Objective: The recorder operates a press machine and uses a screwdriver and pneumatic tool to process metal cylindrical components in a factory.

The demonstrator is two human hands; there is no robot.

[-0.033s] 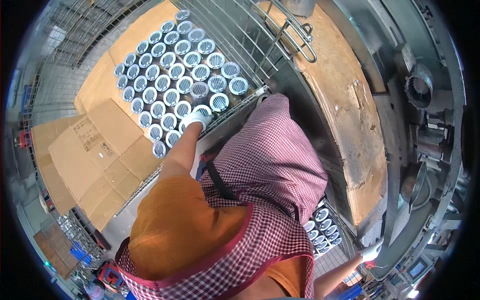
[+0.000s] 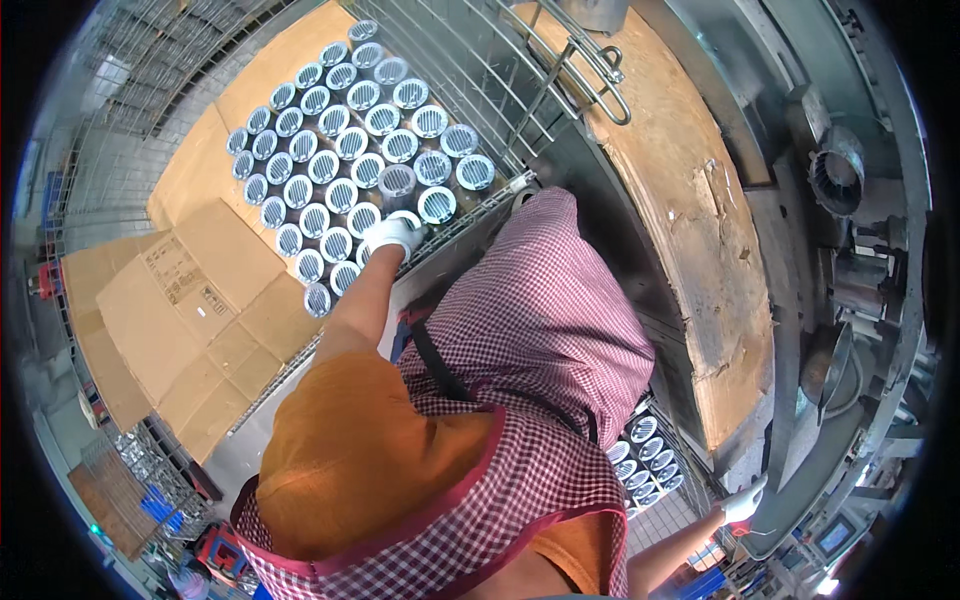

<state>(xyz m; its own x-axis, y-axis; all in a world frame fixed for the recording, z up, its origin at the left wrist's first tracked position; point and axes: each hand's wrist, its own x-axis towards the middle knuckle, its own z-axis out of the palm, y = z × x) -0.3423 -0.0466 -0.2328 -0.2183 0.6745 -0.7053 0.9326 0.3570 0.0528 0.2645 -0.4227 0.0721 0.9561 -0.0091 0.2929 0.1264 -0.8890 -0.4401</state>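
My left hand (image 2: 393, 236), in a white glove, reaches into the near edge of a block of metal cylinders. Its fingers close round one cylinder (image 2: 404, 217), whose rim shows just past them. Many such cylinders (image 2: 341, 195) stand upright in slanting rows, each with a bright ring and a slotted, finned top. Far off at the lower right, my gloved right hand (image 2: 743, 502) rests at the edge of a machine, its fingers stretched out. A small red part (image 2: 740, 527) lies just below that hand; what the fingertips touch is too small to tell.
The cylinders stand on brown cardboard (image 2: 190, 165) inside a wire cage (image 2: 470, 60). A folded carton piece (image 2: 220, 250) lies beside them. A worn, cardboard-covered bench (image 2: 690, 230) runs along the right, with machinery (image 2: 838, 175) beyond. More cylinders (image 2: 645, 460) sit behind at the lower right.
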